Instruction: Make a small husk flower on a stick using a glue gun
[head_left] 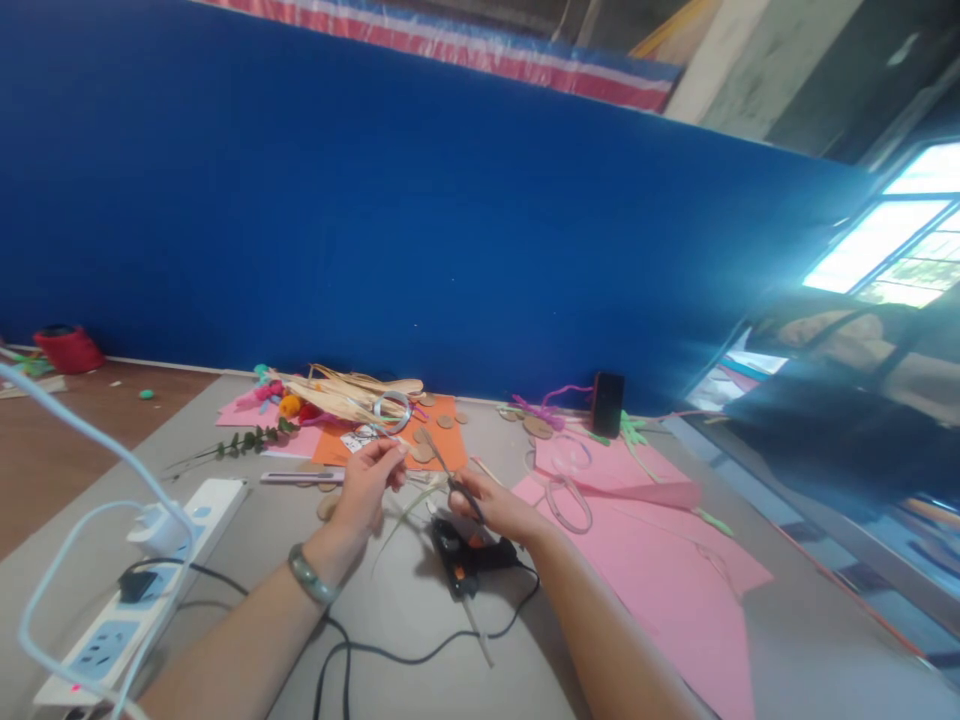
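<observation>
Dark-handled scissors [454, 484] are being gripped in the R hand [491, 502] above a grey worktable [405, 695], blades being pointed up & away twd an orange sheet [334, 446] on the far side. Just beside, on the other side of the blades, the L hand [371, 478] is being held w/ fingers curled & thumb drawn close to the index; whether anything is being pinched there can't be told. A greenish bangle [311, 573] is being worn on the L wrist. A thin green strand [405, 517] is being seen between the hands, nr the scissors; what it's being held by is unclear. Below the R hand, a black glue gun [491, 556] is being rested on its side, approx. under the scissors, its cord [405, 661] being looped twd the near edge. Pink paper [675, 590] is being spread to the R; a bundle of pale dried strips [360, 392] is being kept at the back, nr a leafy sprig [251, 440]. A white power strip [105, 650] is being used at L, w/ plugs inserted.
</observation>
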